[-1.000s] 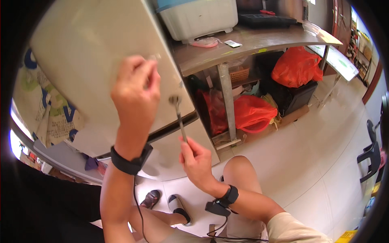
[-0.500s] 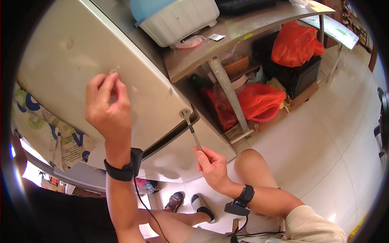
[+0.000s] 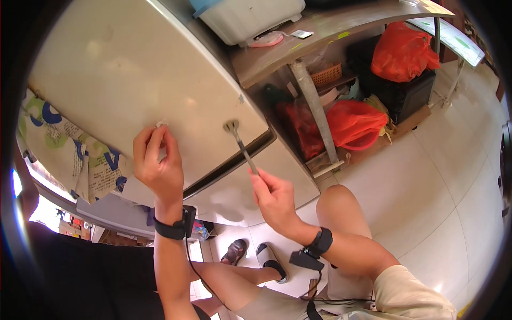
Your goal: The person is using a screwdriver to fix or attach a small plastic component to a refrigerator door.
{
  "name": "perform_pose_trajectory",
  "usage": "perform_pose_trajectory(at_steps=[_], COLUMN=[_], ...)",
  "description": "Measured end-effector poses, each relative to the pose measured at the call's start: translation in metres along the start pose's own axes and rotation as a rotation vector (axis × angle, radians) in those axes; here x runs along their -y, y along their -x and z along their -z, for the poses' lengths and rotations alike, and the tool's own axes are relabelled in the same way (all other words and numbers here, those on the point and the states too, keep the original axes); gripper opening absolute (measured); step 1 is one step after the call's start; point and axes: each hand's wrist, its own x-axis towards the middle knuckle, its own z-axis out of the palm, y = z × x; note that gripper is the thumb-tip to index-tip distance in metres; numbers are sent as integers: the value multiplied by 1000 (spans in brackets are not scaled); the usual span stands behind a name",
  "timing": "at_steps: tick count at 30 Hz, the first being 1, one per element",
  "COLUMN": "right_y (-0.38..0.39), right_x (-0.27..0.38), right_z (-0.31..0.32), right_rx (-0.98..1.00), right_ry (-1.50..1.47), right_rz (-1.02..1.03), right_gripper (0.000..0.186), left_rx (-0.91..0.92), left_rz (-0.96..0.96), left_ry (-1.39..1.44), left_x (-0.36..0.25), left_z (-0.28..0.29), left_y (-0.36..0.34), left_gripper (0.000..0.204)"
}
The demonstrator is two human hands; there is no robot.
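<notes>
A pale refrigerator's upper door (image 3: pixel 122 69) fills the left of the head view, with a dark gap (image 3: pixel 229 162) above its lower door (image 3: pixel 240 194). My right hand (image 3: pixel 276 200) grips the slim grey handle of a small tool (image 3: pixel 242 149) with a dark collar. Its small rounded head lies against the upper door near the lower right corner; I cannot tell its exact kind. Further left, my left hand (image 3: pixel 158 160) is closed in a pinch before the same door. A small whitish scrap (image 3: pixel 161 124) shows at its fingertips.
Printed cloth (image 3: pixel 80 144) hangs at the refrigerator's left side. To the right stands a dark shelf table (image 3: pixel 330 34) with a white bin (image 3: pixel 250 18) on it. Red plastic bags (image 3: pixel 354 122) and a basket (image 3: pixel 326 76) sit underneath. Another person in black (image 3: pixel 90 277) is at lower left.
The tool's head has moved left and up across the door, away from the corner by the gap. My left hand has shifted down and right, nearer the tool. The view has shifted slightly.
</notes>
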Motion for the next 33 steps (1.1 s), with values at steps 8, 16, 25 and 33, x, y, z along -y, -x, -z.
perform_pose_trajectory(at_steps=[8,16,25,33], right_y=[24,19,18,10], right_x=[-41,-34,-33,-28], right_z=[7,-6,-12,-15], right_rx=[61,18,46,35], right_ry=[132,106,66,59], right_rz=[-37,-23,-67,-57], right_gripper=[28,22,28,29], left_rx=[47,-117,25,-8], left_rz=[29,150,210,311], left_ry=[93,-12,129,173], left_x=[-7,10,-7,-13], left_z=[-6,6,-5,-2], left_y=[71,41,124,130], left_gripper=[11,12,16,14])
